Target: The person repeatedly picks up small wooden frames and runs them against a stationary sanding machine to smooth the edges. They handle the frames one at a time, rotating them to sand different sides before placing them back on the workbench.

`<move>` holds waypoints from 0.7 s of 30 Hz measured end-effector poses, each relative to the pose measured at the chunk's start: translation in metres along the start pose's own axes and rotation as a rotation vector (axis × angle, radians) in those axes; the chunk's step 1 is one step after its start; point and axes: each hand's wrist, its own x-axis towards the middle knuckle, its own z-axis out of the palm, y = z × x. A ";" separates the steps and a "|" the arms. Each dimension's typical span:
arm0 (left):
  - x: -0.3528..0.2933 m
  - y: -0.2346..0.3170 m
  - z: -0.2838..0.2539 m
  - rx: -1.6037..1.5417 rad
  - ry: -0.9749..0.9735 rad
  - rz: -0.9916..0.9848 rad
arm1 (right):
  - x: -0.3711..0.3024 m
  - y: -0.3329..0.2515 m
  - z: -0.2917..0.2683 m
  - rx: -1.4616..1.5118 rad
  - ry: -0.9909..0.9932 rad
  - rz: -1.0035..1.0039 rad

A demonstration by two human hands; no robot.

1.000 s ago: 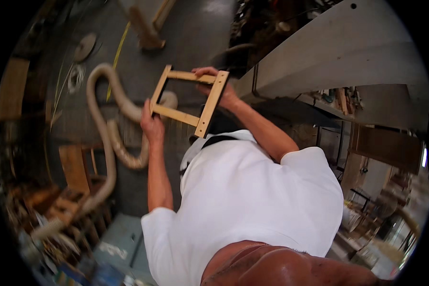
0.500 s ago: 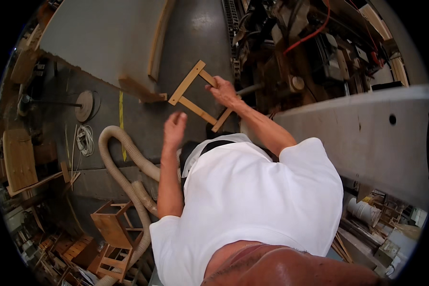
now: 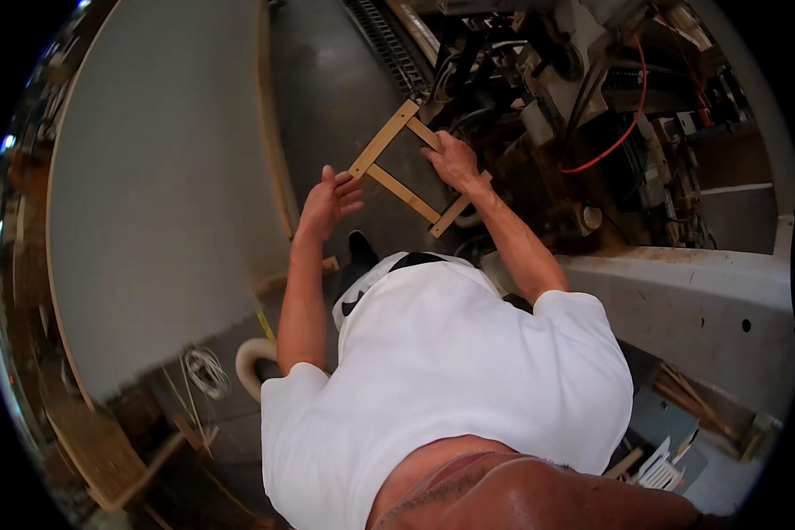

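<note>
A light wooden frame (image 3: 384, 140), built of flat slats joined into a four-sided shape, is held up in front of my body at a slant. My right hand (image 3: 457, 162) is closed round one of its side slats, near the middle. My left hand (image 3: 329, 205) has its fingers spread beside the frame's left corner. Its fingertips are very close to that corner; whether they touch it, I cannot tell. A screw hole or dark dot shows near each end of the left slat.
A large grey-topped table (image 3: 155, 203) with a wooden edge fills the left. Dark machinery (image 3: 539, 132) with a red hose (image 3: 623, 141) stands on the right, above a grey metal beam (image 3: 680, 287). A coiled white cable (image 3: 206, 373) and a ribbed hose (image 3: 249, 367) lie lower left.
My body has turned and moved forward, bringing the table closer on my left. The wooden frame and my right hand shifted right. My left hand rose toward the frame's corner and its fingers spread.
</note>
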 end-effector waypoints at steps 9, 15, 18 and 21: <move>0.112 0.084 -0.014 0.276 -0.279 -0.160 | 0.104 -0.024 0.035 -0.007 0.167 0.273; 0.208 0.169 -0.028 0.564 -0.504 -0.243 | 0.196 -0.031 0.042 0.115 0.150 0.312; 0.274 0.225 -0.083 0.651 -0.355 -0.179 | 0.242 -0.027 0.024 0.085 0.228 0.243; 0.313 0.278 -0.087 0.656 -0.340 -0.193 | 0.262 -0.031 0.020 0.035 0.274 0.211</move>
